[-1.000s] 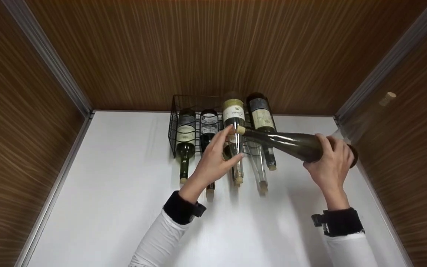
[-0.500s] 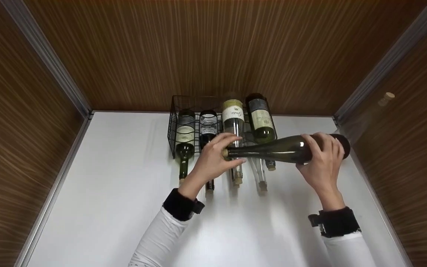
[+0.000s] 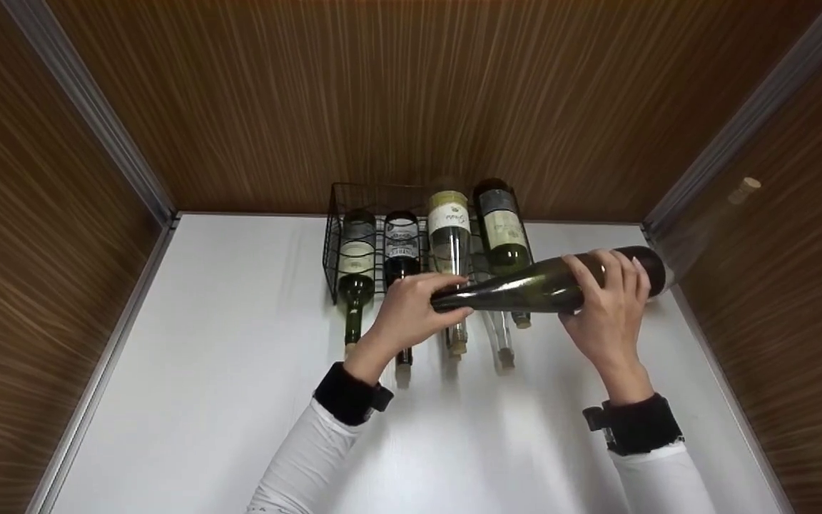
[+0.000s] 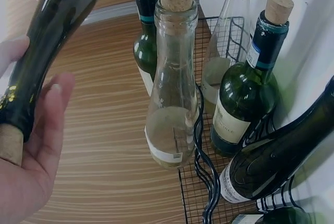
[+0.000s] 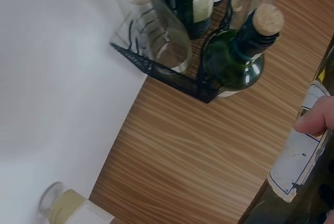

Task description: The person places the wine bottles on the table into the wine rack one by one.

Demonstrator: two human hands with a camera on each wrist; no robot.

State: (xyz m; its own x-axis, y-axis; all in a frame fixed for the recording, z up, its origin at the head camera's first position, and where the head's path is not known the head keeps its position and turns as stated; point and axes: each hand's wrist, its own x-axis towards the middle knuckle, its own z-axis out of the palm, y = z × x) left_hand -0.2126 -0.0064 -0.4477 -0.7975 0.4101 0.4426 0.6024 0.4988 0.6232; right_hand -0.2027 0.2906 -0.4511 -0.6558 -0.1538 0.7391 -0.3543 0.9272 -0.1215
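A dark green wine bottle (image 3: 525, 287) is held roughly sideways in front of the rack, its neck toward the left. My right hand (image 3: 609, 307) grips its body near the base; the thumb lies over a worn white label (image 5: 297, 161) in the right wrist view. My left hand (image 3: 411, 308) has its thumb and fingers around the neck, hiding the mouth from the head view. In the left wrist view the bottle's cork (image 4: 10, 145) shows by the palm. Behind stands a black wire rack (image 4: 211, 185) holding several corked bottles, such as a green one (image 3: 358, 260) at the left.
A clear corked bottle (image 3: 745, 190) stands by the right wood-grain wall (image 3: 810, 285). Bottle necks stick out of the rack toward me, including a clear neck (image 3: 502, 343) below the held bottle. The white surface (image 3: 204, 392) meets the brown back panel (image 3: 275, 107).
The wine bottle's neck has swung down and left into the left hand, whose thumb and fingers now surround it. My right hand has moved left and slightly up with the bottle.
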